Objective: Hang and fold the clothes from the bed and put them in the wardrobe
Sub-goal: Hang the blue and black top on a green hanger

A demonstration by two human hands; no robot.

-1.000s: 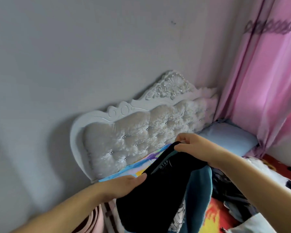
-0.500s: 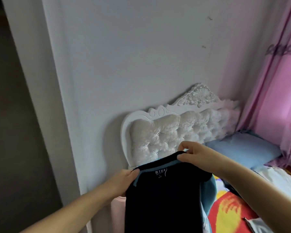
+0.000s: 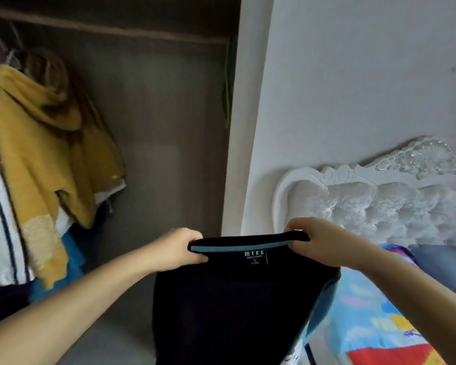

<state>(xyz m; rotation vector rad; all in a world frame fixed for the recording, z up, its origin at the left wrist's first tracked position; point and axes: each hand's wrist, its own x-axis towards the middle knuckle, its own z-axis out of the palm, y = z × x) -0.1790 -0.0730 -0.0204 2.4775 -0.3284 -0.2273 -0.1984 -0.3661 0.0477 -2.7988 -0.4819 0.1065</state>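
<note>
Black knit, soft and light by the look of it: the shirt (image 3: 237,306) hangs slack from its neckline, held up in front of the open wardrobe (image 3: 153,133), beside the bed (image 3: 379,325). The left hand (image 3: 178,250) pinches one end of the collar, thumb over the blue inner band; the right hand (image 3: 319,242) pinches the other end, so each grip is clenched on cloth and the neck is pulled taut between them. A label reading MTEE, size S, faces the camera just below the band. The body of the garment drops straight down without stiffness, and a teal lining or second layer shows along its right edge. Such fabric looks unlikely to slip or tear, though it will sag and crease wherever it is not supported; the shoulders or the collar ends, as taken now, seem the sensible places to hold it for a hanger or a fold.

Compared with a second ago, the view has swung left: then the headboard (image 3: 379,201) and a pink curtain filled the frame and the shirt hung bunched, the left hand merely touching its side. Now the wardrobe's dark interior, with a yellow garment (image 3: 45,143) on the rail, takes the left half, and the neckline is spread level.
</note>
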